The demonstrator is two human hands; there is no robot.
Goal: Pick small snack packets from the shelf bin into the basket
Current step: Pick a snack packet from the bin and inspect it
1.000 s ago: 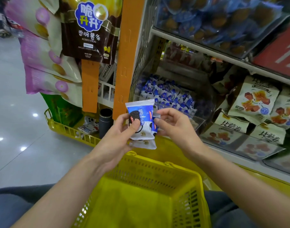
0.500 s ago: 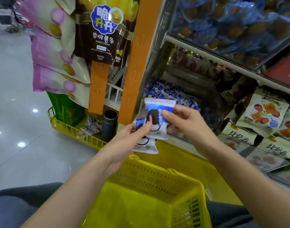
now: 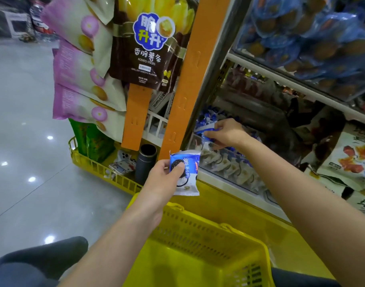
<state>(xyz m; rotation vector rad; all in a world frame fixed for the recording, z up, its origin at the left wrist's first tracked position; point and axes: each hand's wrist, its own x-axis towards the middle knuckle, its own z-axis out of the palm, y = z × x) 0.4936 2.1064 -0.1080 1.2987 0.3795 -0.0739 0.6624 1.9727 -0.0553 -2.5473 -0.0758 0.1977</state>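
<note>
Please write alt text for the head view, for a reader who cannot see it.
The left hand holds a blue-and-white snack packet by a yellow basket, while the right hand grips another blue packet in the clear shelf bin. Larger snack bags hang to the left.

Open basket (image 3: 208, 224) below, orange post (image 3: 189, 79) beside bin (image 3: 235, 179), shelf (image 3: 291, 83) overhead

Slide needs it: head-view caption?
Left hand holds cookie packet by yellow basket; right hand grips another packet in shelf bin.
</note>
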